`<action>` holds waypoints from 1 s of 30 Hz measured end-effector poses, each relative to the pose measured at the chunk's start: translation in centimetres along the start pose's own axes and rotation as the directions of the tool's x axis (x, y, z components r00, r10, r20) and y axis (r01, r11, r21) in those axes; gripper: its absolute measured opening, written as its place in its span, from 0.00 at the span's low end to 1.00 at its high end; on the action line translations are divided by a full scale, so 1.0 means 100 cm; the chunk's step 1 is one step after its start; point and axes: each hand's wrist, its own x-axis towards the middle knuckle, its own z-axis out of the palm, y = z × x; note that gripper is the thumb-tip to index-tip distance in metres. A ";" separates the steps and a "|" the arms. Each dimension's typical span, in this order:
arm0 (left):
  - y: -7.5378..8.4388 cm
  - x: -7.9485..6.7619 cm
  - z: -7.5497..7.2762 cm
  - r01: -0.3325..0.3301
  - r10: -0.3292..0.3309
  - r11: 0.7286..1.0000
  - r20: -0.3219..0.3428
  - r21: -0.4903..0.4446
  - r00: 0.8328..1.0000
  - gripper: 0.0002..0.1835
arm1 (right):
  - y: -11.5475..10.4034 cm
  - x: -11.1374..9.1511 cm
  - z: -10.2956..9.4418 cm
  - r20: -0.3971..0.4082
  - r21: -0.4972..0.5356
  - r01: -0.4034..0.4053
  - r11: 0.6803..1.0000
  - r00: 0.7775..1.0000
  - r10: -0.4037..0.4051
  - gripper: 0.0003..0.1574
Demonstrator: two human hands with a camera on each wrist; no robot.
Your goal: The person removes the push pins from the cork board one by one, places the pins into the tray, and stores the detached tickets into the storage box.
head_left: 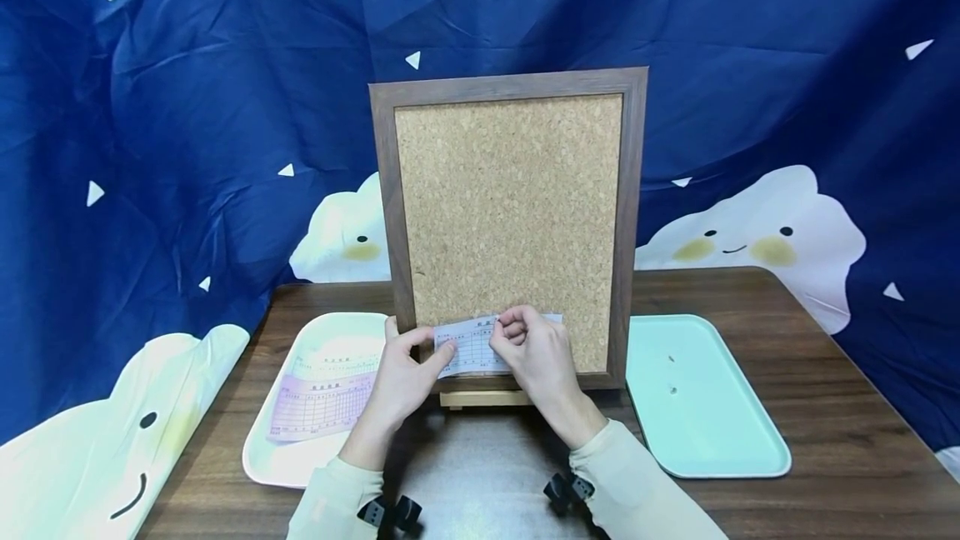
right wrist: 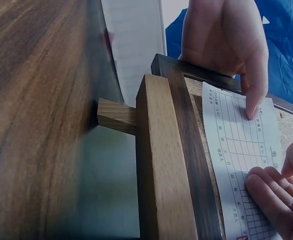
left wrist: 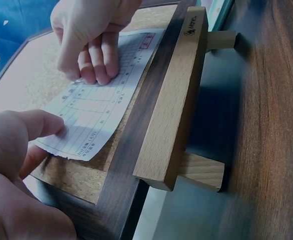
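Note:
A pale printed receipt slip (head_left: 472, 348) lies against the lower part of the framed cork board (head_left: 510, 207). My left hand (head_left: 402, 372) is at the board's lower left, its thumb on the slip's left end; some of its fingers are hidden behind the thumb and frame edge. My right hand (head_left: 542, 354) is over the slip's right half. Its thumb and index finger pinch a small dark pin at the slip's upper edge, mostly covered by the fingertips. In the left wrist view the receipt slip (left wrist: 101, 107) curves slightly off the cork.
A wooden easel ledge (left wrist: 174, 105) supports the board's bottom. To the left, a white tray (head_left: 285, 465) carries purple and greenish printed slips (head_left: 322, 407). To the right, a mint tray (head_left: 720, 432) holds a few tiny items (head_left: 672, 390). A blue cloth hangs behind.

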 end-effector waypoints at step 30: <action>0.002 -0.003 0.007 0.010 -0.012 1.000 -0.080 -0.028 0.997 0.05 | 0.002 -0.005 -0.006 0.054 0.139 -0.053 0.989 0.997 0.046 0.03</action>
